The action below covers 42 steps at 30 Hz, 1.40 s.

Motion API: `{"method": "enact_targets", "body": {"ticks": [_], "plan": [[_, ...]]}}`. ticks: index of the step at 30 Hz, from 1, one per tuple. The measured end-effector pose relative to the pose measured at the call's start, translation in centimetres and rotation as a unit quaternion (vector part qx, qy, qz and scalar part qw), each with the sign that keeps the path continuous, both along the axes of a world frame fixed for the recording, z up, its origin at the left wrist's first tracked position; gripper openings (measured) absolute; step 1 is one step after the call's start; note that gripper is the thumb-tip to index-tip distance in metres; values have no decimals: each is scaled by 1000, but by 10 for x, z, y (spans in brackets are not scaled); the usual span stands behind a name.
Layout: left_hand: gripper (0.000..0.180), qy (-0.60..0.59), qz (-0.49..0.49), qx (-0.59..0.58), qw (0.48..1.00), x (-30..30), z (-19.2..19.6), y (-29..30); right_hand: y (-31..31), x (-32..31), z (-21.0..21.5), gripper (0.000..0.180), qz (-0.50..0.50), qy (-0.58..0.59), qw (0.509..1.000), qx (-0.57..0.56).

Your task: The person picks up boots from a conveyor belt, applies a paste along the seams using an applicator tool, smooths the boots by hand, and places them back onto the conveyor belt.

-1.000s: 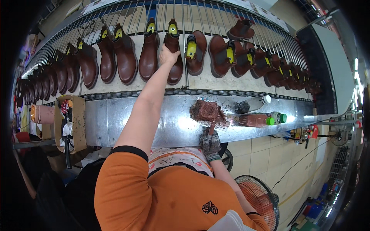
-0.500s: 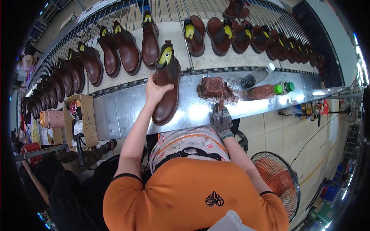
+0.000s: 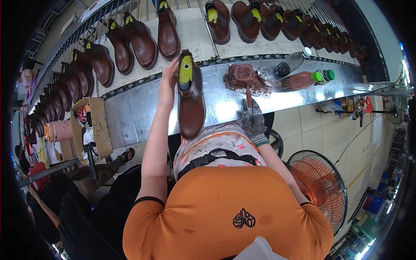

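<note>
My left hand (image 3: pixel 167 85) grips the top of a brown ankle boot (image 3: pixel 190 99) with a yellow last inside, lying toe toward me on the shiny metal ledge (image 3: pixel 130 112). My right hand (image 3: pixel 253 122), in a grey glove, holds a brown-handled brush (image 3: pixel 249 98) whose tip reaches a stained brown lump of rag or paste (image 3: pixel 245 79) on the ledge. Beyond the ledge a conveyor (image 3: pixel 195 32) carries a row of similar brown boots (image 3: pixel 143 41).
Two bottles (image 3: pixel 305 79) lie on the ledge at right. A cardboard box (image 3: pixel 93 125) with tools stands at left. An orange floor fan (image 3: pixel 318 186) stands at lower right. Another person's sandalled foot (image 3: pixel 126 154) shows below the ledge.
My left hand took a boot off the conveyor and brought it down onto the metal ledge close to me. My right hand stayed near the brown lump with the brush.
</note>
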<state>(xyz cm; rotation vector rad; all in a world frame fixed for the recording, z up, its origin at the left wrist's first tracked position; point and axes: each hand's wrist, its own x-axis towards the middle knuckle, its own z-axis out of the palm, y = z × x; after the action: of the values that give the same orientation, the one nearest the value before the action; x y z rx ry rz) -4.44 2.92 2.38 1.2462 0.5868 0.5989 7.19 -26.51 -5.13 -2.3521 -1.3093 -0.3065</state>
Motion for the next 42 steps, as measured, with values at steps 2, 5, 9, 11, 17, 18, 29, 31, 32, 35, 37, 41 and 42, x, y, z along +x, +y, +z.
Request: {"method": "enact_targets", "body": {"ticks": [2,5,9,11,17,18,29,31,32,35,37,41,42], "plan": [[77,-24,-45,-3,999,23,3,19,-9,-8,-5,49,-34,93,995,3],[81,61,-182,-49,980,49,-2,42,-12,-9,-4,61,-82,348,930,89],[75,51,-155,-84,983,64,-12,47,5,-15,42,59,-60,247,965,61],[78,38,-158,-43,986,61,-9,46,16,-21,65,56,-140,479,862,86],[82,-275,-260,118,918,23,71,22,1,-21,55,53,-47,646,685,334],[82,-311,-272,156,897,16,77,23,4,-21,61,52,-65,557,778,284],[84,-371,-343,161,848,-6,87,3,3,4,199,50,83,669,727,132],[85,-367,-353,163,845,0,87,2,4,9,223,47,119,559,818,64],[84,-370,-354,164,843,1,87,1,5,9,233,44,156,430,889,-7],[84,-370,-356,158,843,2,89,-4,11,5,254,43,222,319,921,-17],[84,-368,-357,151,845,2,88,-5,12,2,257,43,251,316,915,-22],[83,-375,-364,156,838,1,89,-5,19,2,259,43,276,291,915,-32],[83,-369,-363,156,841,0,90,-6,19,2,258,42,274,293,915,-38]]}}
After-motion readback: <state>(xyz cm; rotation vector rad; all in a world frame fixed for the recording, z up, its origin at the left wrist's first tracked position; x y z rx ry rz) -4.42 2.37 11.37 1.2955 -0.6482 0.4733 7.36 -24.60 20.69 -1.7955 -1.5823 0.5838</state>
